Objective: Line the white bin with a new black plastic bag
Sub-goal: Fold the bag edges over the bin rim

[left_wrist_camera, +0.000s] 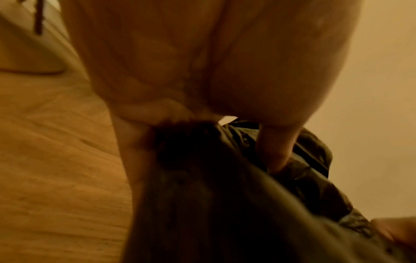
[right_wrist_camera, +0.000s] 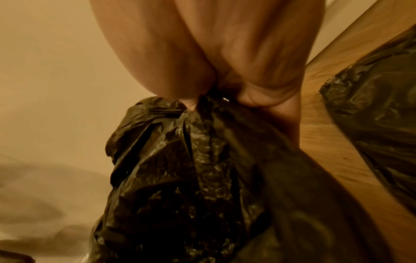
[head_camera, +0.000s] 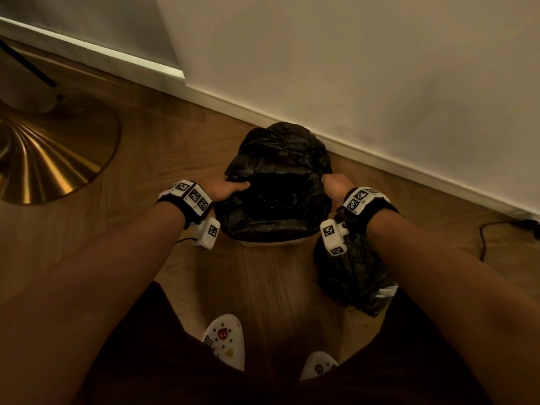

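A crinkled black plastic bag point(head_camera: 277, 176) is draped over the white bin point(head_camera: 271, 244), which stands on the floor against the wall; only a sliver of the bin's near rim shows under the plastic. My left hand point(head_camera: 230, 190) grips the bag's left edge, thumb pressed on top, and the left wrist view shows its fingers point(left_wrist_camera: 276, 147) curled into the black bag point(left_wrist_camera: 225, 178). My right hand point(head_camera: 336, 190) is fisted around the bag's right edge. Seen from the right wrist, bunched black bag point(right_wrist_camera: 191, 160) is clenched in that right hand point(right_wrist_camera: 225, 92).
A second, filled black bag point(head_camera: 353, 279) lies on the wooden floor under my right forearm. A brass lamp base point(head_camera: 49, 153) stands at left. A dark cable point(head_camera: 496, 232) runs along the skirting at right. My white clogs point(head_camera: 225, 340) are just behind the bin.
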